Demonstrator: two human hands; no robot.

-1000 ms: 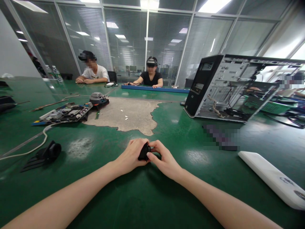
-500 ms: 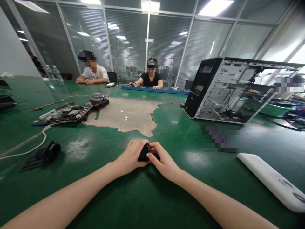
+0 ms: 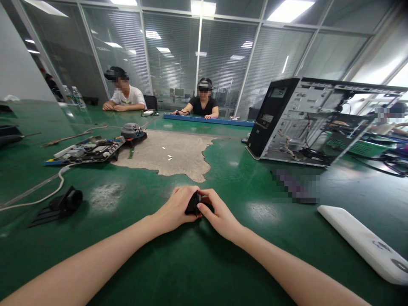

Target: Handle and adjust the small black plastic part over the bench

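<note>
A small black object (image 3: pixel 192 204), box-like with a thin ridged edge on its right side, is between my two hands just over the green tabletop (image 3: pixel 204 272). Its exact kind does not show. My left hand (image 3: pixel 176 208) wraps around it from the left, fingers over the top and thumb below. From the right, my right hand (image 3: pixel 219 212) pinches its edge between thumb and fingers. Parts of the object are covered by my fingers. Left of my hands lies a black plastic bracket (image 3: pixel 63 204) with a round end and slotted flat part.
An open computer case (image 3: pixel 287 121) stands at the right, with a white long device (image 3: pixel 360 242) nearer me. A circuit board (image 3: pixel 89 151) and a fan-like cooler (image 3: pixel 132 131) lie at left by a bare patch (image 3: pixel 172 153). Two people sit across the table.
The whole view has shifted very slightly. Both hands keep the same grip on the black object, with no clear movement of it.
</note>
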